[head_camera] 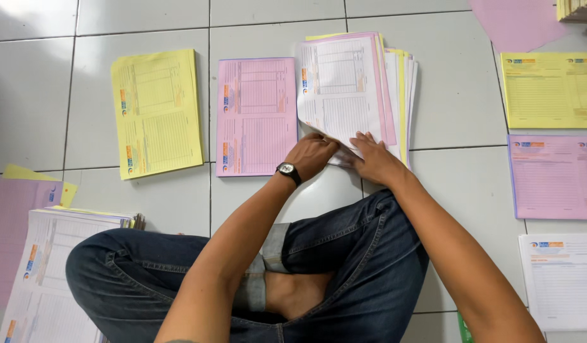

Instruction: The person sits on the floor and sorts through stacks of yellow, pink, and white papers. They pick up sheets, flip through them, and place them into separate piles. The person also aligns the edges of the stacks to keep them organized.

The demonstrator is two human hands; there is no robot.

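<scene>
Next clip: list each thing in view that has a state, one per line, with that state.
Left hand: pinching the bottom corner of the white top sheet.
Right hand: flat on the mixed stack, fingers spread.
White top sheet: bottom corner lifted, rest lying on the stack.
Mixed stack: fanned, edges uneven.
Pink form: flat on the floor.
Yellow form: flat, slightly askew.

Both hands, left hand (314, 154) and right hand (372, 157), side by side on near edge of mixed stack (357, 89). Two form piles (208, 113) left of them. Three sheets (554, 184) well right. Another stack (49, 273) near-left, beside knee (96, 267).
</scene>
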